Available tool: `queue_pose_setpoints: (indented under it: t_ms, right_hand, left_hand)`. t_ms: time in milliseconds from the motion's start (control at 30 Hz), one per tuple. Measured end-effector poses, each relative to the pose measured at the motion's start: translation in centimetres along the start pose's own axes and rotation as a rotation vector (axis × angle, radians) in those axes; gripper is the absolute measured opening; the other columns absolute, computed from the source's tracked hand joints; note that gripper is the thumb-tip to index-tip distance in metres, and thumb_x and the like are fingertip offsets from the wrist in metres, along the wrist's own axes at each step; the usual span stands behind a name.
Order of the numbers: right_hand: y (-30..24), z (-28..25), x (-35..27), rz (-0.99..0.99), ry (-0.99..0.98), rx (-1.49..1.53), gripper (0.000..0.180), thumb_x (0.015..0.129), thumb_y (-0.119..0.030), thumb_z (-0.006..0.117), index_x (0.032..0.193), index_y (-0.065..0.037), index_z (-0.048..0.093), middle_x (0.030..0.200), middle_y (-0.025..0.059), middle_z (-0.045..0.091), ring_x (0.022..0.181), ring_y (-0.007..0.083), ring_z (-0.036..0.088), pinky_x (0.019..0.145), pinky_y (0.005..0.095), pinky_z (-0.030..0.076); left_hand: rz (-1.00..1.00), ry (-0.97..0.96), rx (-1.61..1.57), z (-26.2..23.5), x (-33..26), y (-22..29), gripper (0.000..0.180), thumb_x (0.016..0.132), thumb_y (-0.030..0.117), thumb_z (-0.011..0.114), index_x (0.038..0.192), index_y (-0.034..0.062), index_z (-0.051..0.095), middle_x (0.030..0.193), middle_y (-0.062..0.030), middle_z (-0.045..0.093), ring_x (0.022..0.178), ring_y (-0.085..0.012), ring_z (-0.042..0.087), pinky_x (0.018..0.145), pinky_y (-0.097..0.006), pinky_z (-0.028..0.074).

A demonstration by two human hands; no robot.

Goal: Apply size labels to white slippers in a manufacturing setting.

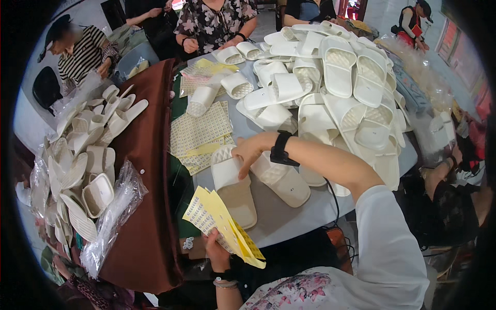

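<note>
My left hand (217, 253) is closed round the lower part of a fanned bundle of yellow sticker sheets (221, 214) with rows of small white labels, near the table's front edge. Bent over a white slipper (240, 204), my right hand (251, 154) has its fingers apart, with fingertips at the edge of the strap; the far side of the fingers is hidden. A second white slipper (287, 186) lies just right of it, partly under my right wrist. Both slippers have their toe ends toward me.
A tall heap of white slippers (338, 62) covers the table's right side. More sticker sheets (201, 129) lie beyond my hands. To the left, a brown cloth-covered edge (147, 206) separates off another slipper pile (77, 175) with clear plastic bags (116, 222). Several people work around the table.
</note>
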State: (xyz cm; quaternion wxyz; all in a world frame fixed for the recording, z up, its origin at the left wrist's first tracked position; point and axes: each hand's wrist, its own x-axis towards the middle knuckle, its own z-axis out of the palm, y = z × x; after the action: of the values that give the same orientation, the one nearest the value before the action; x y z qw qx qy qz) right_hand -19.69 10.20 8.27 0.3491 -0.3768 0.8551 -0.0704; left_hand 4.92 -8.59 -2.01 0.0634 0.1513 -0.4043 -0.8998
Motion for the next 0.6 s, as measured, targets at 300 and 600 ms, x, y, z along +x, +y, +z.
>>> queue_pose_setpoints:
  t_ms: [300,600]
  right_hand:
    - [-1.9,7.2,-13.0,0.277,0.631,-0.009,0.044,0.075,-0.023,0.067,0.113,-0.006,0.052,0.105,0.0125,0.052,0.096,0.0310,0.053,0.080,0.0377,0.044]
    - [-5.5,18.5,-14.2,0.247,1.039,0.254,0.046,0.069,-0.013,0.069,0.111,-0.004,0.052,0.108,0.0178,0.046,0.094,0.0332,0.050,0.081,0.0396,0.041]
  left_hand:
    - [0.016,-0.088,-0.027,-1.6,0.7,-0.5,0.040,0.080,0.006,0.058,0.118,0.0000,0.046,0.108,-0.0104,0.059,0.091,-0.0196,0.060,0.080,-0.031,0.049]
    - [0.015,0.034,0.125,1.5,0.6,1.1,0.032,0.080,0.001,0.059,0.110,-0.0050,0.051,0.100,-0.0127,0.062,0.085,-0.0174,0.062,0.073,-0.027,0.050]
